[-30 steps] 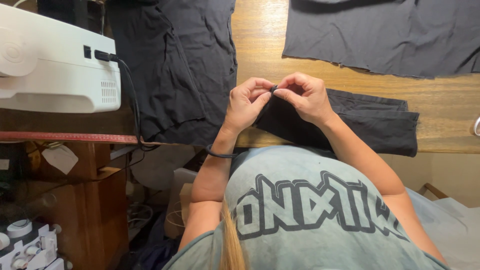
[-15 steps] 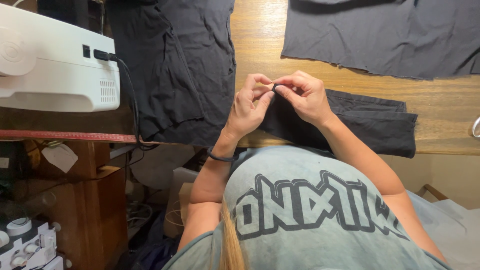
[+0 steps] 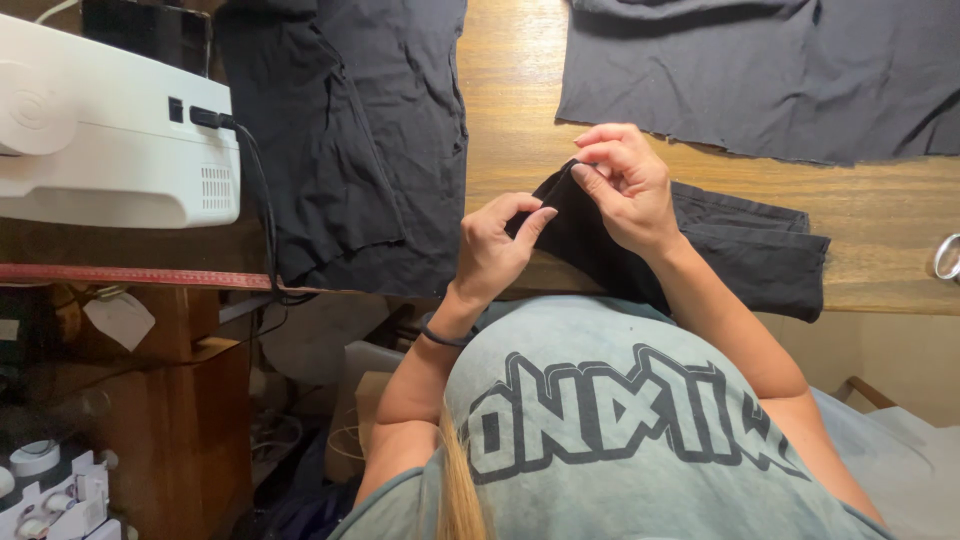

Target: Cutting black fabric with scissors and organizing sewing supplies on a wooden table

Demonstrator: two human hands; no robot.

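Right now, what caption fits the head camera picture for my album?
Two hands, left hand and right hand, pinch a black cloth over a wooden table.

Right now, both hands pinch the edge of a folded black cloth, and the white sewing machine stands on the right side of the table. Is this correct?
Not quite. The head view shows the white sewing machine on the left side of the table, not the right. The rest holds: the left hand and right hand both pinch the edge of the folded black cloth.

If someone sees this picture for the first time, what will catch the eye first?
First, the two hands at the centre: the right hand pinches the raised edge of a folded black cloth, and the left hand touches it beside. Next, the white sewing machine at upper left, and large black fabric pieces spread on the wooden table.
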